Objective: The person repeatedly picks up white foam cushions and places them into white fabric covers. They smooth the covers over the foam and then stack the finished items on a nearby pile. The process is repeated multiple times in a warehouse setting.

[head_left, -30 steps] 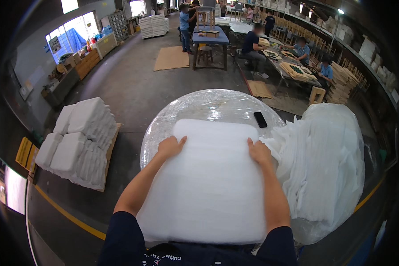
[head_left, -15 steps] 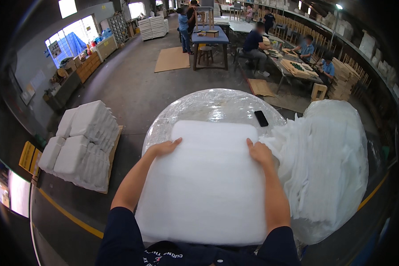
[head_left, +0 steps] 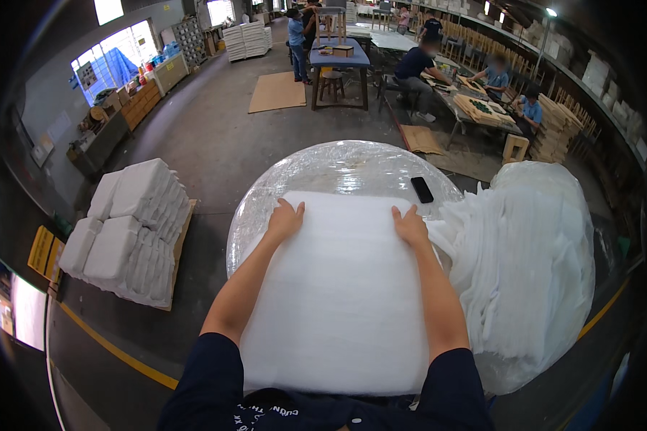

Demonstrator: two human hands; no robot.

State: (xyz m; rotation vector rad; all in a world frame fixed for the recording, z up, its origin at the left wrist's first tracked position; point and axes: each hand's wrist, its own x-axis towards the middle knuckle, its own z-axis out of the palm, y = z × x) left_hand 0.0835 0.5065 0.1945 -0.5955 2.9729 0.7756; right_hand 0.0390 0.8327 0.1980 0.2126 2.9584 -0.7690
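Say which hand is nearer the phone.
Right. The right hand is just below the phone in the picture, at the white pad's upper right corner; the left hand is at its upper left corner, farther from the phone.

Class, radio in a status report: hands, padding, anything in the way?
Left hand, right hand on padding, near far corners. Padding over round table. Phone near right hand, off the padding.

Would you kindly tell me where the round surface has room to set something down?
The widest bare patch on the round surface lies between its far rim and the white pad, left of the phone. Another lies between the left hand and left rim. The right is crowded by white sheets near the right hand.
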